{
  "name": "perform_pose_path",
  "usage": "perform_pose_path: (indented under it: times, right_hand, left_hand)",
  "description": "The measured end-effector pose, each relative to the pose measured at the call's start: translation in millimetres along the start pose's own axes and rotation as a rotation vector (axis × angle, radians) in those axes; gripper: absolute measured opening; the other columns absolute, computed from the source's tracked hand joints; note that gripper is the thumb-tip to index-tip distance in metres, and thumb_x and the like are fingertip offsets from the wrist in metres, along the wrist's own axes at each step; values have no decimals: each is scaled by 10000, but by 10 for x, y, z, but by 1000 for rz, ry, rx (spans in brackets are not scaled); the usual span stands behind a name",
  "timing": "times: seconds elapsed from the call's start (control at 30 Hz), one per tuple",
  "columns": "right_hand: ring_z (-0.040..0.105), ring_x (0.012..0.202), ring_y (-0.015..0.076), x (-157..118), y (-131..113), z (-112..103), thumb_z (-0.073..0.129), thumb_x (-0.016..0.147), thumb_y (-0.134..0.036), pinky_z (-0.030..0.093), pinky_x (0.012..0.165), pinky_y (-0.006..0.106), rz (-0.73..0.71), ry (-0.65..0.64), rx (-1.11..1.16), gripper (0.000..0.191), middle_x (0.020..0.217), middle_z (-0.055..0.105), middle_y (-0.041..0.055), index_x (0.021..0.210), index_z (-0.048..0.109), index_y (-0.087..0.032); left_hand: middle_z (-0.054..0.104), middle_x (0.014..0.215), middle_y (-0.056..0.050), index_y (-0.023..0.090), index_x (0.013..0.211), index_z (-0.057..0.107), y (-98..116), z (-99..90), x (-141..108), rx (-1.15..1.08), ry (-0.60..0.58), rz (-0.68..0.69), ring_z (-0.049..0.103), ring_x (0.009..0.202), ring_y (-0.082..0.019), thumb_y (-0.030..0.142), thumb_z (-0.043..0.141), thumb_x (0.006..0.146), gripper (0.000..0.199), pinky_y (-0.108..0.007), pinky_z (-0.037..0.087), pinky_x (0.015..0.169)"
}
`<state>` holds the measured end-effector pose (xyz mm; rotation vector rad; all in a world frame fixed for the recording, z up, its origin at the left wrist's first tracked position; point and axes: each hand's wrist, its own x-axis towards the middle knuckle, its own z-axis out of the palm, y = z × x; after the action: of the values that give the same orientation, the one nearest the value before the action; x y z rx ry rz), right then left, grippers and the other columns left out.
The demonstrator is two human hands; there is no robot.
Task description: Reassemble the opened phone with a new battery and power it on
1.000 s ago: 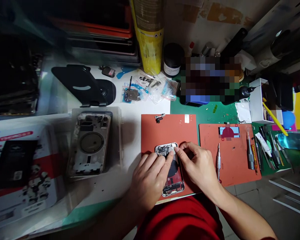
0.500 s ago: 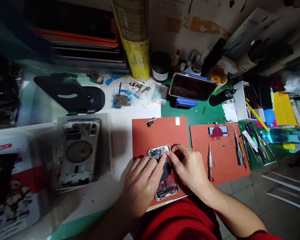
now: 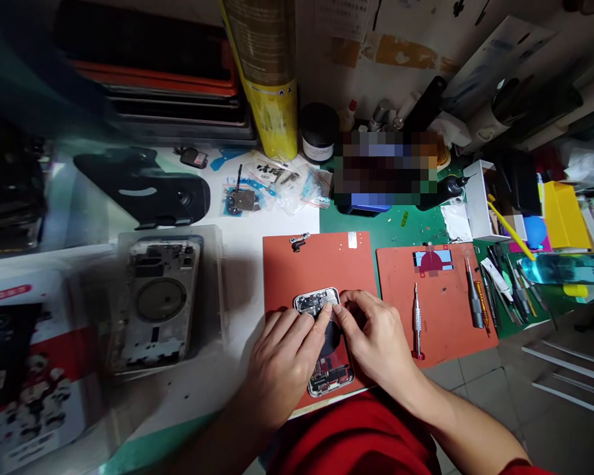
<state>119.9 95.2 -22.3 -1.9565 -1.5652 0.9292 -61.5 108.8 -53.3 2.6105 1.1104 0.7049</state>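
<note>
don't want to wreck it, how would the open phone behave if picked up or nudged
The open phone looks stiff, judging by its straight edges. Its bare inner parts are probably fragile, lying exposed. Flat on the orange mat, it seems likelier to slide than roll or tip.

A can [image 3: 271,112] stands beside a jar [image 3: 319,130], small bags [image 3: 299,188] lie in front of both, and a stand [image 3: 129,173] sits farther left.

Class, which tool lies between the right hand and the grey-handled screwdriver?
A silver screwdriver, on the right orange mat, as the head view shows.
</note>
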Motion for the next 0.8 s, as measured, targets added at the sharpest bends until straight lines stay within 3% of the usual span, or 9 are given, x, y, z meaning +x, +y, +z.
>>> perform_pose_path:
  times: [0.23,0.37,0.57,0.7,0.8]
  right_hand:
    - [741,842,212,21,-6,34,578,1044,-240,532,769,304,0,10,-20,157,928,785,42,1023,732,-221]
    - [752,903,203,-88,-25,-59,536,1082,-254,549,820,303,-40,33,37,214,988,792,50,1079,746,-215]
    - [616,643,136,-623,220,-395,628,1067,-290,430,512,247,-15,331,19,214,779,686,6,884,714,-218]
    - [626,669,149,-898,528,-494,639,1064,-309,481,584,263,9,525,-230,136,847,704,30,1033,715,-200]
    - [633,659,152,-960,774,-580,572,1096,-349,499,648,280,63,602,-389,253,816,700,34,954,711,-193]
  left_hand:
    - [625,771,-29,74,1343,686,3,-6,15,29,11,0,526,755,-234,95,613,1040,313,-390,385,731]
    - [626,784,-28,93,1369,668,2,-2,-9,73,-2,13,533,756,-232,88,612,1035,338,-388,397,736]
    - [606,804,-30,83,1397,634,-34,1,-32,120,-19,61,528,759,-239,59,600,1022,377,-396,405,724]
    - [558,767,-20,78,1406,627,-61,0,-12,187,1,127,527,722,-246,76,598,1016,391,-407,414,701]
    - [551,784,-29,119,1518,554,-80,-4,-14,178,30,142,567,745,-264,123,585,1020,499,-420,445,725]
